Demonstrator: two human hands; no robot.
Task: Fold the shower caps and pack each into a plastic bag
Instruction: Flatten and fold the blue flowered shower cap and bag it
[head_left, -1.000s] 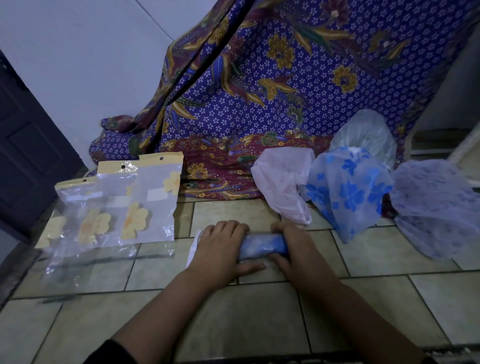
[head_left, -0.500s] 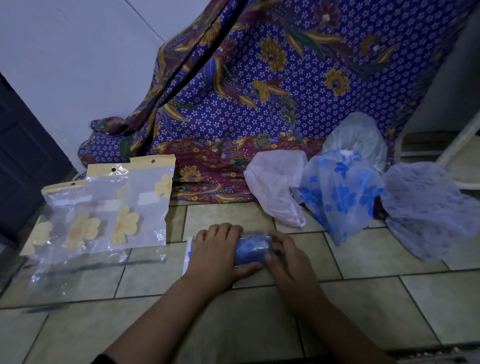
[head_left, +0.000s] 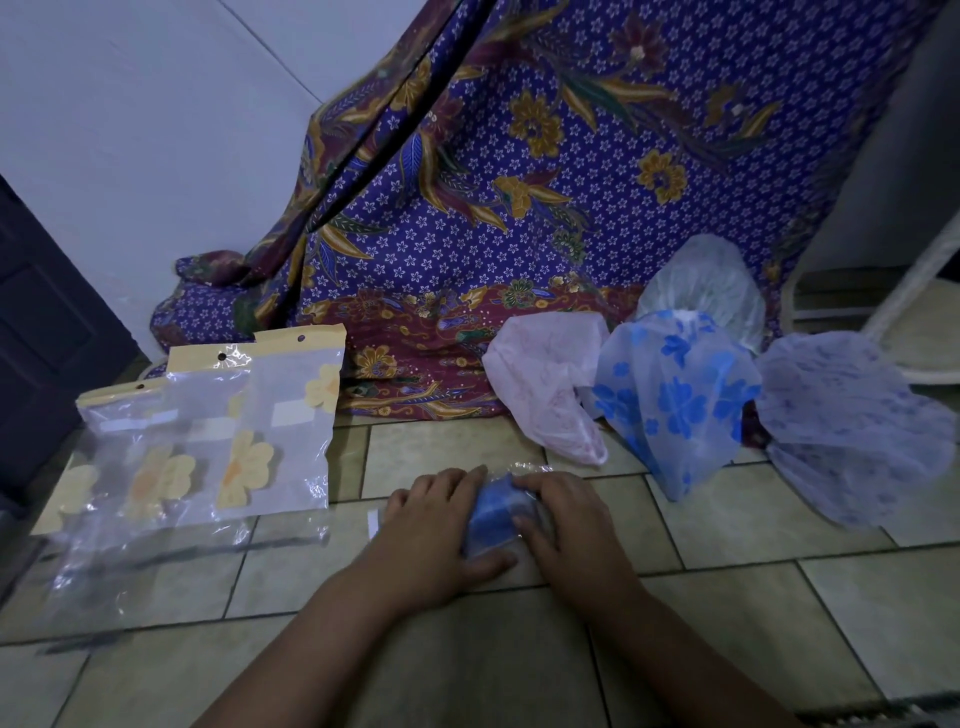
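Note:
A folded blue shower cap lies on the tiled floor inside a clear plastic bag, squeezed into a short roll. My left hand covers its left part, thumb curled under the front. From the right, my right hand presses in, fingers curled over the roll's end. A white strip of the bag sticks out left of my left hand. Several unfolded caps lie behind: a pink one, a blue-flowered one, a pale lilac one and a clear one.
Several empty clear bags with yellow flower prints lie overlapped on the floor to the left. A purple patterned cloth hangs behind the caps. A dark door stands at far left, and a white frame at far right.
My right hand has slid left along the roll toward my left hand, and the blue bundle between them has become shorter. The view has shifted slightly.

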